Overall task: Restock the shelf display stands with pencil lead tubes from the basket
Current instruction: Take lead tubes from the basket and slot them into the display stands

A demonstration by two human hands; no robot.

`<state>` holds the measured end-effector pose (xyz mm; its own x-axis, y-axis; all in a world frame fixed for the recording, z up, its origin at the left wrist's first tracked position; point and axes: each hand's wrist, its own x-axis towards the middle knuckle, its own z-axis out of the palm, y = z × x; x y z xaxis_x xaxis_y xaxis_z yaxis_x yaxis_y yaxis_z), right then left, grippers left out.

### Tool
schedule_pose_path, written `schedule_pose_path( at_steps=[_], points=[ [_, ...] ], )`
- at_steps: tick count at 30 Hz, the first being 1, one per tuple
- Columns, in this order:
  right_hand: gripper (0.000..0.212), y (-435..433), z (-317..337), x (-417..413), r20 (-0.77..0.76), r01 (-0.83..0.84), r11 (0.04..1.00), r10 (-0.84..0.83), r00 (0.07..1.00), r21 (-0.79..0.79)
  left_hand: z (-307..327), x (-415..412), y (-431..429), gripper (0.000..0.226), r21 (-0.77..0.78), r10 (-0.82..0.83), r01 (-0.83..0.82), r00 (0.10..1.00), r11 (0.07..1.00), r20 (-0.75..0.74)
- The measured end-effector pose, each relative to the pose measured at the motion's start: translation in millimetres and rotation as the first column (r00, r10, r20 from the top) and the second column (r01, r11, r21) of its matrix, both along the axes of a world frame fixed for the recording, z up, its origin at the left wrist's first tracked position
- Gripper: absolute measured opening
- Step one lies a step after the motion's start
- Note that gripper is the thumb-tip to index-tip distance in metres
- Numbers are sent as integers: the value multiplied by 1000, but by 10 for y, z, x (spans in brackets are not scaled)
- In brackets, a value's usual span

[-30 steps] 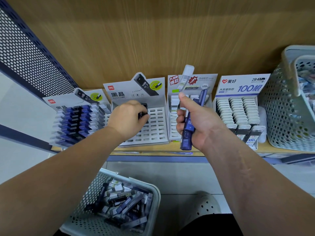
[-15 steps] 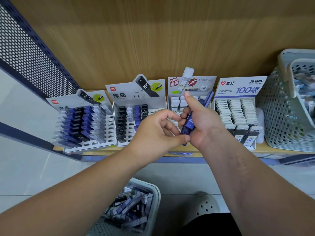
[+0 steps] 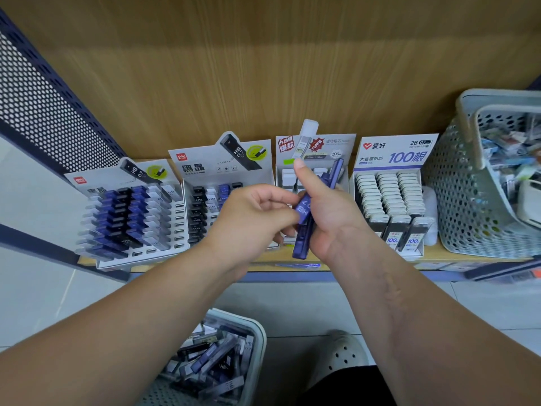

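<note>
Back from the grey slotted display stand (image 3: 205, 168) left of centre, pinching with left hand (image 3: 248, 213) the translucent blue plastic pencil lead tubes (image 3: 302, 230) gripped in right hand (image 3: 330, 218), thumb raised, mid-frame. Probably drawing the next tube for slotting; more in white perforated basket (image 3: 259, 332), bottom.

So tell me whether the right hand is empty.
No, the right hand grips a bundle of blue lead tubes, with its thumb raised above them.
</note>
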<state>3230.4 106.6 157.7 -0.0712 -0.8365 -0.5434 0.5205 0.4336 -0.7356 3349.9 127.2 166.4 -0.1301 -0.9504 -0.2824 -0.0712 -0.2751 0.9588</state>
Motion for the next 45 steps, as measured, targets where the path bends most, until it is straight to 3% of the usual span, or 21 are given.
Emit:
schedule_pose_path(
  at_steps=[2, 5, 14, 18, 22, 25, 30, 35, 45],
  points=[
    [48, -17, 0, -17, -30, 28, 1000, -27, 999, 12, 14, 48, -29, 21, 37, 62, -60, 996, 998, -59],
    [37, -48, -28, -53, -60, 48, 998, -46, 997, 34, 15, 172, -74, 23, 74, 146, -139, 984, 988, -104],
    [28, 7, -106, 105, -105, -197, 980, 197, 975, 8, 104, 595, -244, 16, -47, 290, -296, 952, 954, -101],
    [27, 37, -144, 183, -135, -276, 961, 277, 951, 23, 121, 869, -335, 18, -228, 233, -196, 961, 954, 147],
    [26, 9, -140, 156, -144, -236, 971, 240, 960, 48, 47, 1261, -430, 15, -327, 270, -118, 839, 938, 472],
    [26, -2, -142, 147, -154, -205, 978, 210, 966, 44, -118, 1397, -421, 18, -306, 220, -33, 766, 952, 603],
    [24, 1, -163, 150, -164, -212, 976, 217, 962, 52, -350, 1357, -300, 16, -310, 127, 141, 697, 940, 705],
    [24, -11, -179, 144, -166, -209, 976, 217, 962, 65, -495, 1234, -225, 15, -336, 26, 380, 628, 862, 778],
    [24, -34, -181, 121, -147, -199, 977, 209, 967, 80, -646, 1146, -306, 12, -308, -3, 534, 503, 787, 864]
  ],
)
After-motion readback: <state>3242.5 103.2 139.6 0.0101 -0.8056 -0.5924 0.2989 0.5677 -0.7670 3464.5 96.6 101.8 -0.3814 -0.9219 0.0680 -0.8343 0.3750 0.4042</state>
